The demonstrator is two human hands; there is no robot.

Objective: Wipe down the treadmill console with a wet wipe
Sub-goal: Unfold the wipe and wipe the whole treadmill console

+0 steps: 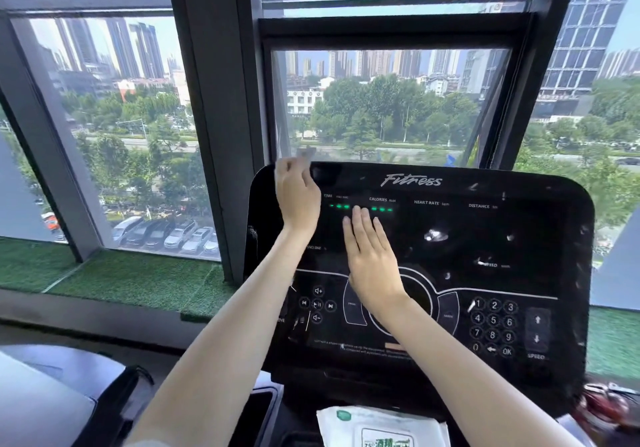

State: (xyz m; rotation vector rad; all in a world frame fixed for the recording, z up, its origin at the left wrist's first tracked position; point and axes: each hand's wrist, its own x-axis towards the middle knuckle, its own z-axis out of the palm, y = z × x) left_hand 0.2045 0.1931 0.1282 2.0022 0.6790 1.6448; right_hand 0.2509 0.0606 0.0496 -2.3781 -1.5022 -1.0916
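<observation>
Console (540, 238) on this treadmill is a big glossy black slab with "Fitness" across the top, and the person has both bare arms stretched out to it. Left hand (298, 200) is up at the top left corner of the panel, fingers curled round a wet wipe (305, 154). It's pretty smeared with blur, so all I can make out is a pale scrap poking up past the fingers, right at the console's top edge. Right hand (372, 263) lies flat on the middle of the screen, fingers straight and pressed together, tips just under the row of green lights (360, 208), holding nothing. Number keypad (493, 329) sits lower right, well apart from both hands. Pack of wipes (377, 426) lies below the console. Behind it all is a window (381, 107) with trees and tower blocks, and parked cars (173, 235) down on the left.
</observation>
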